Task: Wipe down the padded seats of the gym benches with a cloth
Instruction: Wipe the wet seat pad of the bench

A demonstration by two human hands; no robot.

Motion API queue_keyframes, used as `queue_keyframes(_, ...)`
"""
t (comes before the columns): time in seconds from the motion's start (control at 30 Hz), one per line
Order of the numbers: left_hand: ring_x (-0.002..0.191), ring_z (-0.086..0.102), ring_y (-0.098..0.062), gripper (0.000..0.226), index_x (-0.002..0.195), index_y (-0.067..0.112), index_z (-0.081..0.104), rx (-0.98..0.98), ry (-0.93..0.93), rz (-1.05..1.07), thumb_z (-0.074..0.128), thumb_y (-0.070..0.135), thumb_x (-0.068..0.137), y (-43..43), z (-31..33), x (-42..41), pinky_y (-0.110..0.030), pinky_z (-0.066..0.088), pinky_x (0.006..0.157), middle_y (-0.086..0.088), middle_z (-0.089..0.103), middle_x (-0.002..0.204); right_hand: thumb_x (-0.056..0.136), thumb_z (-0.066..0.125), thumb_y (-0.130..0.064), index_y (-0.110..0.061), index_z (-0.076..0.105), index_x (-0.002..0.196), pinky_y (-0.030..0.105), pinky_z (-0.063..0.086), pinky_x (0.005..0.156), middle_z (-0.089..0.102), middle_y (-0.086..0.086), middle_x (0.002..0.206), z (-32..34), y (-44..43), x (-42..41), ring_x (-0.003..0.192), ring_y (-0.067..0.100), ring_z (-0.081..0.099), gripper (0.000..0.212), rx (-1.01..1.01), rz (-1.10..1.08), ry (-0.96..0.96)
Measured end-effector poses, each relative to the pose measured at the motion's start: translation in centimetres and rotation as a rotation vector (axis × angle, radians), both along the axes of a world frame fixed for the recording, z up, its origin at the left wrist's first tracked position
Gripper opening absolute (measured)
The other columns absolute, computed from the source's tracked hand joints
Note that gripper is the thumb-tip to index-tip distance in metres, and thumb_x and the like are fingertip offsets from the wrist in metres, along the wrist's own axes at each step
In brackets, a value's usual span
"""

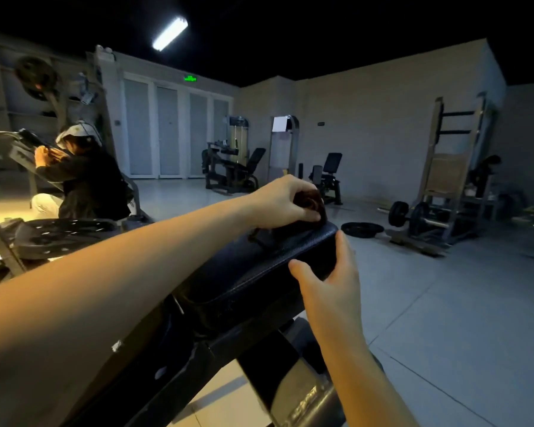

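My left hand [285,201] is clamped on the cloth [311,205], fingers curled over a dark, bunched wad of it. The cloth sits on top of the pad [244,272] at its far end, close to the corner. My right hand [332,274] is spread open, thumb apart from the fingers, and lies flat against the pad's side edge to steady the bench.

I judge the cloth to be light and limp. It will fold and bunch under my palm, so I should hold it from above with some slack tucked under the fingers, and press down rather than pinch it. The pad looks like grained black vinyl over foam. It should be soft under pressure and fairly smooth, so the cloth ought to glide, though it may catch at the stitched edge. The bench frame [259,349] underneath looks heavy and stiff, and a firm push should not shift it.

I see no bucket, bottle or other container near me, and I cannot tell whether the cloth is damp or dry.
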State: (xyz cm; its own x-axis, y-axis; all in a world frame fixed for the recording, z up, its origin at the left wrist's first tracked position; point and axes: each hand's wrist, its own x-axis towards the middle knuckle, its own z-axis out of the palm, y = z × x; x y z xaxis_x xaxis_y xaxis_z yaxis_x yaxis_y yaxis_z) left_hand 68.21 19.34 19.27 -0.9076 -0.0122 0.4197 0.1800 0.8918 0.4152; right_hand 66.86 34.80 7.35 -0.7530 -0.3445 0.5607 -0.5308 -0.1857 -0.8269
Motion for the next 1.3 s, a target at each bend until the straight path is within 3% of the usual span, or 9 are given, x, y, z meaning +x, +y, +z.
queue_keyframes(0.23,0.108,0.069,-0.01,0.022,0.113,0.011,0.073,0.112,-0.155,-0.106,0.069,0.003,0.092,-2.4,-1.0,9.0,-0.021,0.052,0.095,0.003,0.075,0.109,0.078,0.074,-0.032,-0.031,0.039,0.15,0.044,0.053,0.102,0.052,-0.012,0.137,-0.3,-0.3,-0.5,0.126,0.009,0.054,0.08,0.018,-0.018,0.001)
queue_keyframes(0.37,0.105,0.069,-0.01,0.019,0.11,0.012,0.073,0.053,-0.114,-0.062,0.072,0.008,0.092,-1.3,-0.6,6.3,-0.025,0.053,0.097,0.003,0.075,0.106,0.08,0.075,-0.027,-0.031,0.038,0.151,0.042,0.053,0.103,0.052,-0.012,0.137,-0.3,-0.3,-0.7,0.125,0.009,0.054,0.08,0.008,-0.001,0.002)
queue_keyframes(0.53,0.096,0.069,-0.015,0.01,0.1,0.016,0.074,0.029,0.062,0.07,0.076,0.019,0.09,-0.2,-0.7,-0.7,-0.048,0.053,0.097,0.002,0.074,0.096,0.085,0.075,-0.019,-0.035,0.044,0.143,0.04,0.056,0.097,0.054,-0.015,0.128,0.0,0.1,0.0,0.117,0.005,0.057,0.068,0.006,-0.01,0.016)
queue_keyframes(0.8,0.102,0.07,-0.015,0.02,0.112,0.015,0.074,0.146,-0.189,-0.009,0.071,0.009,0.092,-4.8,-1.2,9.8,-0.029,0.055,0.095,0.0,0.076,0.105,0.083,0.075,-0.026,-0.03,0.034,0.155,0.039,0.048,0.108,0.049,-0.015,0.138,-0.1,-0.1,-0.3,0.127,0.004,0.049,0.083,-0.003,-0.005,0.007)
queue_keyframes(0.93,0.096,0.071,-0.016,0.015,0.106,0.018,0.074,0.106,-0.188,0.092,0.074,0.015,0.092,-6.0,-0.7,8.6,-0.03,0.057,0.089,0.001,0.076,0.099,0.088,0.075,-0.014,-0.028,0.029,0.157,0.0,0.038,0.079,0.039,-0.036,0.114,-0.4,0.1,-0.7,0.099,-0.034,0.039,0.084,0.01,0.007,-0.023)
queue_keyframes(1.0,0.091,0.07,-0.02,0.008,0.098,0.016,0.074,0.072,-0.086,0.136,0.076,0.016,0.09,-5.4,-0.9,4.7,-0.034,0.056,0.084,-0.002,0.075,0.093,0.088,0.076,-0.015,-0.028,0.027,0.159,0.001,0.034,0.08,0.038,-0.032,0.122,-0.4,0.1,-0.6,0.102,-0.03,0.04,0.087,0.001,0.023,-0.023)
queue_keyframes(1.13,0.087,0.065,-0.02,0.013,0.082,0.02,0.067,0.077,0.071,0.274,0.078,0.018,0.089,-4.4,-1.1,-1.5,-0.031,0.044,0.079,0.002,0.069,0.084,0.086,0.076,-0.015,-0.032,0.041,0.149,0.023,0.052,0.09,0.053,-0.016,0.129,-0.5,0.0,-0.4,0.114,0.0,0.057,0.074,-0.013,0.024,0.007)
queue_keyframes(1.23,0.095,0.067,-0.025,0.01,0.094,0.01,0.072,0.083,0.02,0.203,0.076,0.017,0.09,-4.6,-0.9,0.2,-0.04,0.052,0.084,-0.007,0.073,0.094,0.086,0.076,-0.014,-0.037,0.046,0.137,0.014,0.051,0.075,0.054,-0.017,0.123,-0.4,0.1,-0.3,0.107,-0.009,0.058,0.063,-0.003,0.017,0.015)
queue_keyframes(1.3,0.097,0.069,-0.021,0.011,0.102,0.011,0.074,0.111,-0.043,0.111,0.073,0.015,0.093,-5.2,-1.2,4.0,-0.033,0.053,0.089,-0.006,0.075,0.099,0.087,0.075,-0.011,-0.047,0.041,0.128,0.004,0.047,0.069,0.05,-0.024,0.116,-0.3,0.2,-0.4,0.099,-0.023,0.052,0.064,-0.003,0.015,0.009)
